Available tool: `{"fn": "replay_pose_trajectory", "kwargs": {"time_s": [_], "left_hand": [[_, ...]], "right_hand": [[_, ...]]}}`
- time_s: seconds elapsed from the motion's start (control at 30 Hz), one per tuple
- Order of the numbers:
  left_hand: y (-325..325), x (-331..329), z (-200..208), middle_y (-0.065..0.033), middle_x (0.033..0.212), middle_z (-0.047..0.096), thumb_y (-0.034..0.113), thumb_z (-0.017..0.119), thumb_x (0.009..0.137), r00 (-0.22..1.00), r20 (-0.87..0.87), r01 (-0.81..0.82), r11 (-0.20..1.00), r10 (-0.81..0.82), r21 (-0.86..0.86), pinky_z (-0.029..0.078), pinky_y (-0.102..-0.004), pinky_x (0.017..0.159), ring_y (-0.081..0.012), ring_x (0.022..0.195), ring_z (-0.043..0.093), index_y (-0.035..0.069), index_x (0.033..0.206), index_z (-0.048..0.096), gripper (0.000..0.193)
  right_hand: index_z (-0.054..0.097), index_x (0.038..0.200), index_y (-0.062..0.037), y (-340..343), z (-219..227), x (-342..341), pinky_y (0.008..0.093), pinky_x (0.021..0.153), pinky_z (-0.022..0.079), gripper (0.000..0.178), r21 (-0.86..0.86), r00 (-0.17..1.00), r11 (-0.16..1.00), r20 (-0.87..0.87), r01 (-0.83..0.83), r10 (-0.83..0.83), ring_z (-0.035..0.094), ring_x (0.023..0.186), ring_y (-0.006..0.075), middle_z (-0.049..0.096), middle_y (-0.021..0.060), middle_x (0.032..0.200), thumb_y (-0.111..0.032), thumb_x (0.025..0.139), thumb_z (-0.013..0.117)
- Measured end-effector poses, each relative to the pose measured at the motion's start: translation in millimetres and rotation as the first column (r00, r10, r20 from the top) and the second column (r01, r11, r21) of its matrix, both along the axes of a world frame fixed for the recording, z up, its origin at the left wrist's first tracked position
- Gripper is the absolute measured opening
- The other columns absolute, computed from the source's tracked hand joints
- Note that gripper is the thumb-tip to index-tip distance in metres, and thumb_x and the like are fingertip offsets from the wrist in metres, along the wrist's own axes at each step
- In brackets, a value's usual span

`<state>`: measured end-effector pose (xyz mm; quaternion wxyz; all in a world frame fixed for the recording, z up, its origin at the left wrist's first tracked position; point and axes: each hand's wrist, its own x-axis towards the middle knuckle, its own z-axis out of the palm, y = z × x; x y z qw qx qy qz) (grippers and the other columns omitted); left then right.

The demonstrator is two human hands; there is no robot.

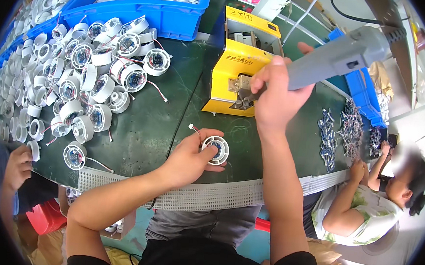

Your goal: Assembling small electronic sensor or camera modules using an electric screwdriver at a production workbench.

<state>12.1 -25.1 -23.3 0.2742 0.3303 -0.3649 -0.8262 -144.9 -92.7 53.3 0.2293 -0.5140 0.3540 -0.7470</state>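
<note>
The left hand (188, 158) rests on the dark green desk (148, 128) near its front edge, fingers (210, 151) curled around a white ring (215, 149) — a round plastic part with a small blue circuit board in its middle. The thumb and forefinger pinch the ring's left rim, and the ring lies flat on the desk just right of the palm. A thin red-and-white wire (194, 128) runs from it toward the far left.

The right hand (274, 95) is raised above the desk, farther off and to the right of the ring, well apart from it. Its fingers are wrapped tight around the grey handle of a power screwdriver (341, 55), which slants up to the far right; the tip points down toward the yellow machine (239, 68) standing just beyond the ring.

To the far left lies a big heap of like rings (83, 74), many with boards and wires. Behind them stand blue bins (152, 10) full of white parts. At the right, small metal pieces (343, 129) are spread on the desk, where another person (365, 202) works with both hands. A perforated white strip (208, 196) lines the desk's near edge — and at the far left another person's hand (18, 165) holds a ring.
</note>
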Motion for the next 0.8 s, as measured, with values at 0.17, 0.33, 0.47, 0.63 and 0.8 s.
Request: {"fn": "replay_pose_trajectory", "kwargs": {"time_s": [0.17,0.33,0.47,0.63,0.8], "left_hand": [[1.9,-1.4,0.2,-0.012,0.111,0.058,0.003,0.043,0.099,1.0,-0.004,-0.026,0.999,0.026,0.025,0.058,-0.0405,0.09,-0.0261,0.096,0.066,0.0,0.135,0.042,0.036],[2.2,-3.9,0.7,-0.0131,0.11,0.058,0.003,0.044,0.098,0.994,0.012,-0.112,0.991,0.112,0.069,0.058,-0.0404,0.088,-0.0266,0.095,0.066,-0.002,0.134,0.042,0.036],[2.7,-5.4,-0.2,-0.0135,0.11,0.057,0.004,0.045,0.098,0.989,-0.002,-0.148,0.985,0.148,0.087,0.06,-0.0378,0.083,-0.0236,0.094,0.065,-0.004,0.13,0.044,0.033],[2.9,-5.8,2.8,-0.0136,0.113,0.057,0.006,0.046,0.099,0.984,-0.008,-0.174,0.981,0.176,0.084,0.061,-0.0352,0.081,-0.0198,0.096,0.063,-0.004,0.128,0.045,0.032],[4.4,-5.9,7.8,-0.0137,0.113,0.057,0.008,0.047,0.098,0.983,0.036,-0.185,0.981,0.183,0.062,0.06,-0.0346,0.082,-0.0192,0.099,0.062,-0.005,0.127,0.045,0.031]], "right_hand": [[0.032,0.133,0.0014,3.4,-9.4,3.6,0.024,0.045,0.041,0.052,0.038,0.996,0.999,-0.087,0.015,-0.012,0.049,0.049,0.008,0.053,0.0034,0.072,0.001,0.089,0.059],[0.017,0.145,-0.0026,31.8,-10.8,15.4,0.0274,0.042,0.039,0.065,0.087,0.998,0.994,0.018,-0.063,0.062,0.044,0.044,0.0118,0.044,0.0038,0.058,-0.003,0.091,0.054],[0.014,0.147,-0.0075,63.7,-15.0,32.5,0.0274,0.04,0.04,0.069,0.146,0.985,0.986,0.167,-0.077,0.052,0.04,0.044,0.0126,0.042,0.0038,0.061,-0.005,0.09,0.052],[0.016,0.143,-0.0028,79.4,-28.7,41.2,0.0294,0.041,0.043,0.065,0.146,0.988,0.982,0.115,-0.118,0.102,0.043,0.044,0.0145,0.043,0.005,0.061,-0.005,0.089,0.051],[0.015,0.142,-0.0001,81.6,-35.0,43.6,0.03,0.043,0.045,0.064,0.119,0.991,0.984,0.055,-0.13,0.124,0.044,0.045,0.0147,0.045,0.0055,0.062,-0.004,0.089,0.051]]}}
